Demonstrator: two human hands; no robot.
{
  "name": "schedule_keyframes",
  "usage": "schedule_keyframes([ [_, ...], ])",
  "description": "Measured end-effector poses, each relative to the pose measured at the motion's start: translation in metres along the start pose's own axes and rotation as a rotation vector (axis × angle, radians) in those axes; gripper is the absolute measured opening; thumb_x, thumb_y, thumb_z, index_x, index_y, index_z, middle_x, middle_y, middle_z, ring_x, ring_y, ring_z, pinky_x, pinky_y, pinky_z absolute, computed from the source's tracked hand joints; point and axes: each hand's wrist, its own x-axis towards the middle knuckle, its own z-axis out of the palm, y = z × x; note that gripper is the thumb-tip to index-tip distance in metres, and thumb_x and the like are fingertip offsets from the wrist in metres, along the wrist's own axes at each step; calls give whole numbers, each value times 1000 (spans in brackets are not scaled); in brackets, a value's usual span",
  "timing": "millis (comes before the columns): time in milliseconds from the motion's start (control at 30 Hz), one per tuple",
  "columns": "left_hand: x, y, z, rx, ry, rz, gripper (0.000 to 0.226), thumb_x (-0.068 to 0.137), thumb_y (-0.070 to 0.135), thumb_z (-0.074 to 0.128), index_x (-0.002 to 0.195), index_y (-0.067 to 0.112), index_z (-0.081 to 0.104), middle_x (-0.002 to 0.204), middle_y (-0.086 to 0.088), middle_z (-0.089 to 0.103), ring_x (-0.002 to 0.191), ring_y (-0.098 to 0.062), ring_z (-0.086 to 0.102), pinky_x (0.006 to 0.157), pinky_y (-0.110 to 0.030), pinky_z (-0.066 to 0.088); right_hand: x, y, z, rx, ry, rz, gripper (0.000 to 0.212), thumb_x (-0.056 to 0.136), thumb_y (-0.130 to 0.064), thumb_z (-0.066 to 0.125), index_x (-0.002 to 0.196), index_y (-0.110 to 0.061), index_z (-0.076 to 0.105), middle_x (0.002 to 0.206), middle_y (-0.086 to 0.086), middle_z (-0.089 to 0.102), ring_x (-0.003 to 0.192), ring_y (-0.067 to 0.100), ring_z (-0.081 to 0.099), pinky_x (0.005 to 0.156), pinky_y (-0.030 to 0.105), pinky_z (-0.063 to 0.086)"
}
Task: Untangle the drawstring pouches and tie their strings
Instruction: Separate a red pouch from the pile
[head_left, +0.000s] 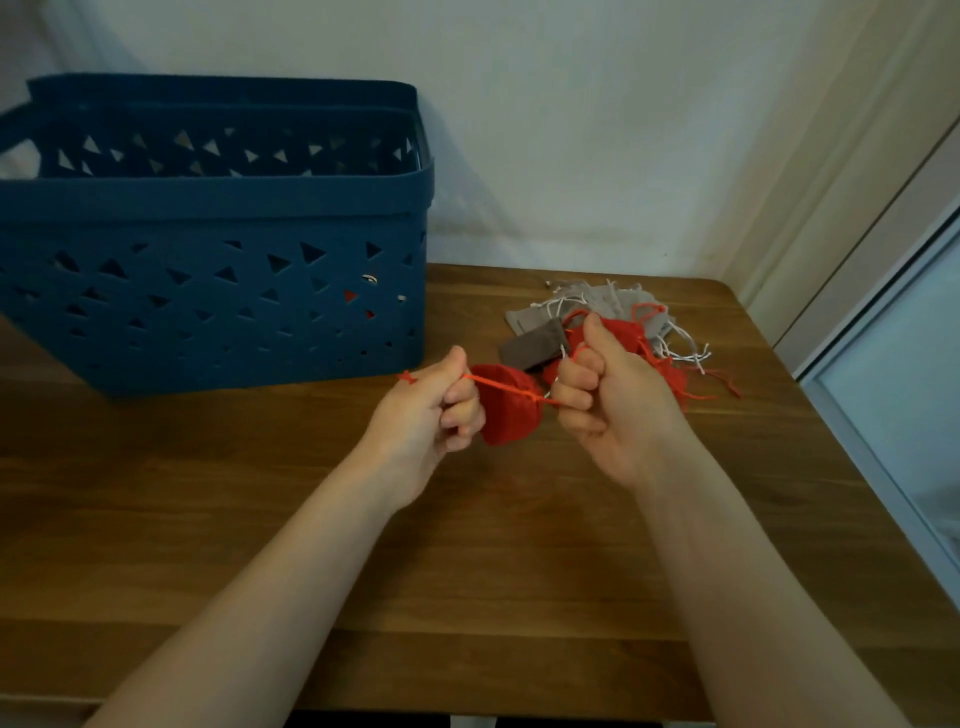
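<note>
Behind the hands, a dark blue plastic basket with triangular cut-outs (208, 291) stands at the back left of the brown wooden surface (467, 571), against a pale wall (571, 130). To the right of the basket lies a loose heap of pouches: pale grey fabric pouches with white strings (602, 301), a darker grey-brown pouch (535, 345) and more red pouches (670, 371), their cords trailing over the wood. That heap sits just behind the right hand and is partly hidden by it.

Held up between the two hands, above the surface, is a small red fabric drawstring pouch (506, 410), bunched and rounded. Its thin red string (498, 385) runs taut across the front of it from hand to hand. The left hand (431, 410) is curled into a fist, thumb and fingers pinching the string, with a short knotted end sticking out past the thumb. The right hand (602, 395) is likewise closed, its fingers pressed together on the other end of the string.
</note>
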Motion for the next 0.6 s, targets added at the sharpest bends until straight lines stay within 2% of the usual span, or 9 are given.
schedule_keyframes([
  [67,0,3,-3,221,4,5,48,99,37,36,56,18,40,49,4,34,50,-12,35,56,-27,32,-1,2,0,-205,7,-84,48,97,-40,41,54,-21,40,50,-5,33,41,6,27,33,16,17],
  [133,1,9,-2,361,1,14,46,99,37,38,57,18,39,49,5,35,51,-11,36,58,-27,35,-2,5,1,-367,-14,-174,42,97,-39,44,61,-18,50,51,-5,37,43,6,30,36,16,22],
  [233,0,18,5,454,44,109,46,99,34,40,57,15,39,48,4,34,50,-12,35,52,-21,35,-2,11,4,-667,-40,-358,35,95,-30,49,70,-13,66,45,-11,39,40,2,31,40,14,25],
  [300,1,22,7,482,91,183,47,99,32,42,55,15,39,46,3,32,49,-13,32,50,-22,33,-2,16,5,-788,-104,-421,33,94,-23,53,74,-2,68,41,-12,38,38,2,32,42,11,25],
  [367,2,23,9,506,150,228,49,98,32,45,51,17,39,45,5,33,46,-11,31,50,-23,33,-1,21,4,-819,-216,-420,34,93,-19,55,77,10,64,48,-6,39,43,2,32,44,11,26],
  [433,4,24,12,440,186,242,47,98,32,45,54,15,40,46,4,34,44,-9,31,47,-21,31,-2,23,2,-836,-274,-412,31,91,-18,57,79,9,65,54,2,43,49,5,36,48,15,29],
  [533,3,23,17,212,146,198,31,94,33,50,72,12,51,54,4,41,45,-7,33,42,-18,26,-4,21,3,-796,-247,-421,25,91,-15,57,73,1,64,48,-9,44,45,1,37,46,12,29],
  [600,0,17,18,149,74,152,19,89,33,57,89,14,56,60,7,46,48,-5,34,42,-18,26,-4,18,3,-655,-203,-369,24,92,-15,54,72,-5,63,48,-11,41,44,1,34,43,13,27],
])
